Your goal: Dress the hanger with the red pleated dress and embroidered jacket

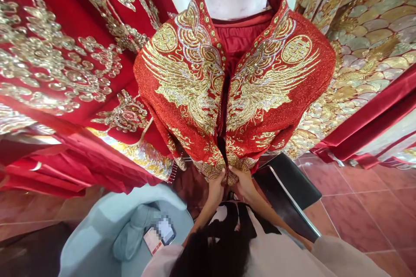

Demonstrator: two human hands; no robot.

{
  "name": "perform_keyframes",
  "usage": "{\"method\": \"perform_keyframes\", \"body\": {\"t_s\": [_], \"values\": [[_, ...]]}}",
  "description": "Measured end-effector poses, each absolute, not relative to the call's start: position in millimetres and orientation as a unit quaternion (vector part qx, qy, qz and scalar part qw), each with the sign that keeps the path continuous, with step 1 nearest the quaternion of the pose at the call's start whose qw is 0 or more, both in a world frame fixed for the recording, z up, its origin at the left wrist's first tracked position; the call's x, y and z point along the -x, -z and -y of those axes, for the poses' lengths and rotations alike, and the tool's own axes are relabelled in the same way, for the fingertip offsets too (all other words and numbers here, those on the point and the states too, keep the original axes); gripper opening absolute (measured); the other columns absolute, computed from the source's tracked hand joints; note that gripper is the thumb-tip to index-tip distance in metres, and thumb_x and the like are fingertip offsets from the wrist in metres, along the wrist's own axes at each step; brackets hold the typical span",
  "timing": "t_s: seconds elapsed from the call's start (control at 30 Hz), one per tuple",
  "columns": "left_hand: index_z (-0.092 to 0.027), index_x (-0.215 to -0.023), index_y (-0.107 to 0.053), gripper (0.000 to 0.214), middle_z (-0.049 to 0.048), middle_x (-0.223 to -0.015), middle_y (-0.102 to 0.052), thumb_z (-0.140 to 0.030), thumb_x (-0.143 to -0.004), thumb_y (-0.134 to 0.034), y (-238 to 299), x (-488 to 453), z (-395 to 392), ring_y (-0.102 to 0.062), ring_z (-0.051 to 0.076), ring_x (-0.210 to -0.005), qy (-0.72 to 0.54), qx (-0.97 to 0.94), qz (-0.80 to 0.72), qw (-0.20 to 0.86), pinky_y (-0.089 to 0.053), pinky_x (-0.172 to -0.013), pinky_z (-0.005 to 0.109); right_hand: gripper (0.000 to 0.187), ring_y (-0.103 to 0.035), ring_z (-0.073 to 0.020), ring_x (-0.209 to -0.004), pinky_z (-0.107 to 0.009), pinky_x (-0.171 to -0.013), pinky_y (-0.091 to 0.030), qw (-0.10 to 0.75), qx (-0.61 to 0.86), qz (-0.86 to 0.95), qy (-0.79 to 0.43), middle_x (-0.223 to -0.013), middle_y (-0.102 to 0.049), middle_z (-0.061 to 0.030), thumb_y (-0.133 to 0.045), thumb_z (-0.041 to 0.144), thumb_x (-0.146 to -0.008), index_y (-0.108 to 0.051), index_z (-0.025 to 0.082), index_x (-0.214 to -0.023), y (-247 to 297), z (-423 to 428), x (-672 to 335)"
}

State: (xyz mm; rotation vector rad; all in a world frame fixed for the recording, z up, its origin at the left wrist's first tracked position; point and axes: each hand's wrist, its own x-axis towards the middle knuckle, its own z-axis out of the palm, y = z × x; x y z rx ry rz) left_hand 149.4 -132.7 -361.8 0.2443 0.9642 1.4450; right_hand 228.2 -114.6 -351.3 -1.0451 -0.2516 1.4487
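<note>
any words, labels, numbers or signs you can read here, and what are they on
"囍", as it appears: gold stitching in the round emblems on both sides of the red jacket.
Unreadable: the pixelated phone-like device and the red-and-white item beside it on the blue chair.
No other text is legible.

Loose pale beige top point(276, 253), wide sleeves point(344, 259)

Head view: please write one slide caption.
Left hand and right hand hold a gold-embroidered red jacket by its lower front edges.
</note>
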Motion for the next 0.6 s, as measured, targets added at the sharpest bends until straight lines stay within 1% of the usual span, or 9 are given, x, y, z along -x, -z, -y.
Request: {"method": "perform_keyframes", "body": {"t_s": [0.1, 0.23, 0.33, 0.47, 0.53, 0.6], "values": [[-0.022, -0.115, -0.060, 0.064, 0.0069, -0.109, -0.068, -0.030, -0.057, -0.084, 363.2, -145.2, 130.4, -0.062, 0.025, -0.109, -0.642, -0.088, -0.414, 0.639, -0.043, -0.102, 0.042, 0.048, -0.066, -0.0178, -0.083, -0.034, -0.084, -0.053, 0.589, 0.442, 0.127, -0.665, -0.093, -0.071, -0.0039, -0.081, 0.017, -0.049, -0.066, 0.017, -0.095, 354.4, 117.8, -232.9], [-0.023, -0.113, -0.061, 0.062, 0.0063, -0.109, -0.068, -0.030, -0.056, -0.084, 363.0, -142.6, 128.2, -0.062, 0.025, -0.108, -0.638, -0.089, -0.421, 0.639, -0.046, -0.099, 0.041, 0.048, -0.066, -0.0208, -0.087, -0.038, -0.086, -0.052, 0.562, 0.448, 0.152, -0.679, -0.086, -0.071, -0.0046, -0.082, 0.019, -0.050, -0.067, 0.016, -0.096, 354.2, 120.1, -236.2], [-0.022, -0.112, -0.062, 0.063, 0.0070, -0.108, -0.069, -0.033, -0.054, -0.085, 363.4, -144.1, 126.5, -0.062, 0.026, -0.109, -0.635, -0.102, -0.437, 0.629, -0.045, -0.100, 0.042, 0.048, -0.066, -0.0206, -0.087, -0.038, -0.087, -0.052, 0.577, 0.456, 0.147, -0.662, -0.084, -0.071, -0.0039, -0.082, 0.018, -0.048, -0.066, 0.016, -0.094, 351.9, 117.7, -232.9], [-0.020, -0.112, -0.062, 0.067, 0.0085, -0.109, -0.068, -0.034, -0.051, -0.087, 367.9, -147.5, 124.9, -0.060, 0.025, -0.111, -0.640, -0.125, -0.454, 0.607, -0.040, -0.104, 0.043, 0.046, -0.066, -0.0203, -0.088, -0.035, -0.086, -0.053, 0.603, 0.459, 0.131, -0.638, -0.083, -0.071, -0.0027, -0.081, 0.016, -0.046, -0.066, 0.018, -0.090, 351.1, 111.4, -227.1], [-0.019, -0.112, -0.062, 0.067, 0.0091, -0.110, -0.068, -0.034, -0.052, -0.086, 371.9, -147.8, 124.8, -0.060, 0.025, -0.112, -0.637, -0.131, -0.456, 0.608, -0.040, -0.104, 0.043, 0.046, -0.066, -0.0200, -0.089, -0.034, -0.086, -0.053, 0.613, 0.456, 0.131, -0.631, -0.082, -0.071, -0.0025, -0.081, 0.016, -0.045, -0.066, 0.018, -0.089, 354.0, 111.2, -227.2], [-0.018, -0.110, -0.061, 0.063, 0.0094, -0.109, -0.068, -0.035, -0.054, -0.085, 377.0, -146.5, 124.9, -0.060, 0.025, -0.111, -0.636, -0.138, -0.457, 0.606, -0.040, -0.104, 0.042, 0.043, -0.066, -0.0191, -0.084, -0.033, -0.081, -0.054, 0.619, 0.451, 0.151, -0.626, -0.080, -0.070, -0.0026, -0.082, 0.019, -0.048, -0.065, 0.018, -0.088, 359.9, 115.5, -230.5]]}}
